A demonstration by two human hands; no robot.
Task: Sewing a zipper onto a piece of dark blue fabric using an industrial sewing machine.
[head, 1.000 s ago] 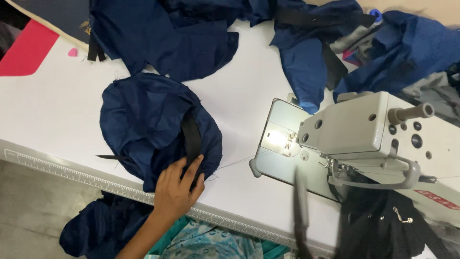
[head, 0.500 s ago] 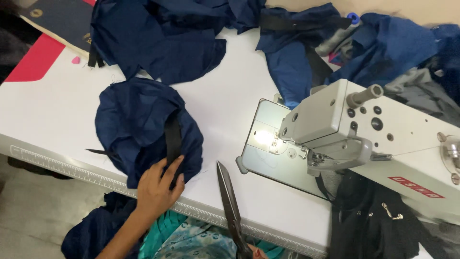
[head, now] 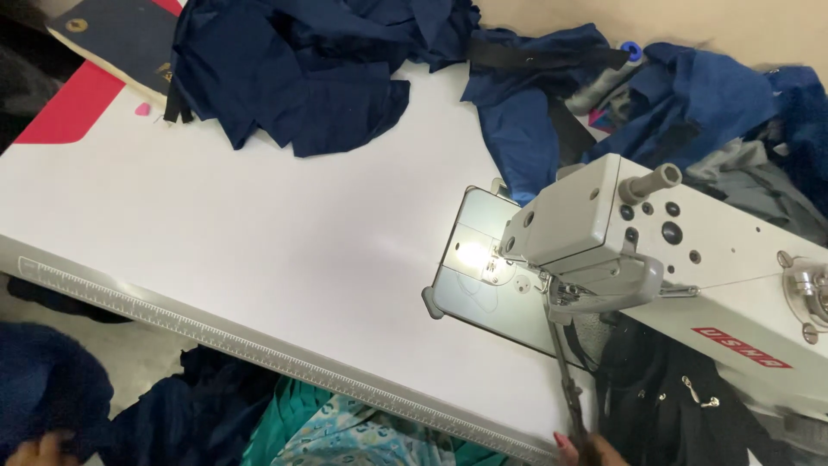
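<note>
Only the fingertips of the left hand (head: 39,449) are seen, at the bottom left corner of the view, below the front edge of the table (head: 259,250). They are pressed against a bundle of dark blue cloth (head: 47,388) held down off the table; whether the hand is closed around it cannot be told.

The right hand (head: 591,449) is seen only as fingertips at the front edge of the table, gripping the handles of the scissors (head: 565,380). The blades are pointed up toward the lit needle area of the white sewing machine (head: 655,250), which is set at the right side of the table.

A heap of navy fabric (head: 302,69) is piled at the back edge, with more blue pieces (head: 690,95) at the back right corner.
</note>
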